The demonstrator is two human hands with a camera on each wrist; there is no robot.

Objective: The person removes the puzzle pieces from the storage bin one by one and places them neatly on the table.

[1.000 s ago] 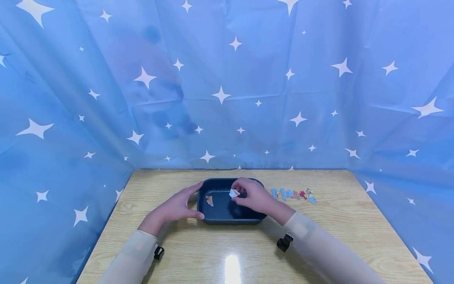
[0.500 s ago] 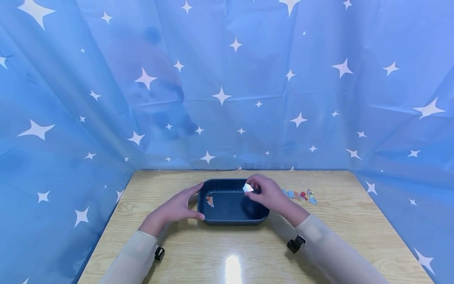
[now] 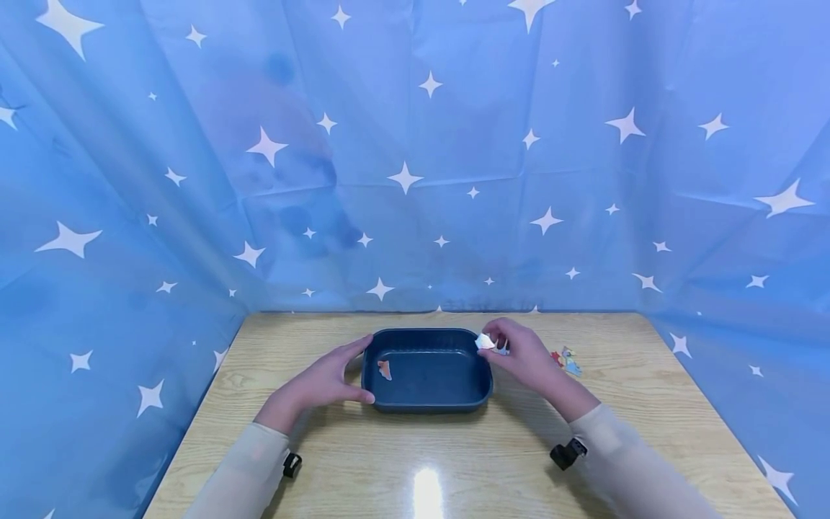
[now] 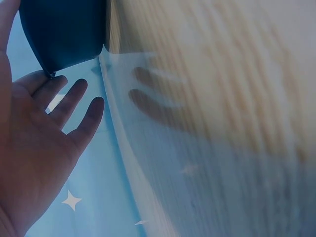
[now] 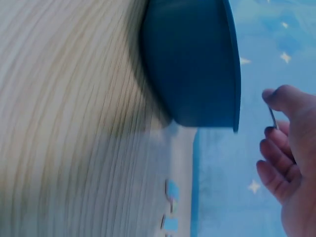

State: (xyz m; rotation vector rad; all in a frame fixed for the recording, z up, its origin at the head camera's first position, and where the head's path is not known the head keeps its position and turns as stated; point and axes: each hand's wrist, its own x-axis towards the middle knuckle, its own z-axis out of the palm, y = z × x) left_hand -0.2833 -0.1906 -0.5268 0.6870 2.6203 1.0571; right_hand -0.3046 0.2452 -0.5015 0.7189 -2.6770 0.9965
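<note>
My right hand (image 3: 527, 359) pinches a small pale jigsaw piece (image 3: 484, 342) between thumb and fingertips, over the right end of a dark blue rectangular tray (image 3: 426, 407). In the right wrist view the piece (image 5: 272, 117) shows edge-on as a thin line, higher than the tray's rim (image 5: 237, 98). My left hand (image 3: 318, 378) spans the tray's left end, thumb at the near corner and fingers at the far one. The left wrist view shows its fingers (image 4: 74, 103) extended, some at the rim. An orange puzzle piece (image 3: 385, 370) lies inside the tray on the left.
Right of the tray, several colourful puzzle pieces (image 3: 570, 362) lie on the wooden table (image 3: 363, 468), partly hidden by the right hand. Two blue ones (image 5: 171, 190) show in the right wrist view. A blue star-patterned curtain (image 3: 415, 216) stands behind the table and along its sides.
My right hand has moved right with the pinched piece, from over the tray's middle to its right end, covering more of the row of pieces. The left hand stays in place.
</note>
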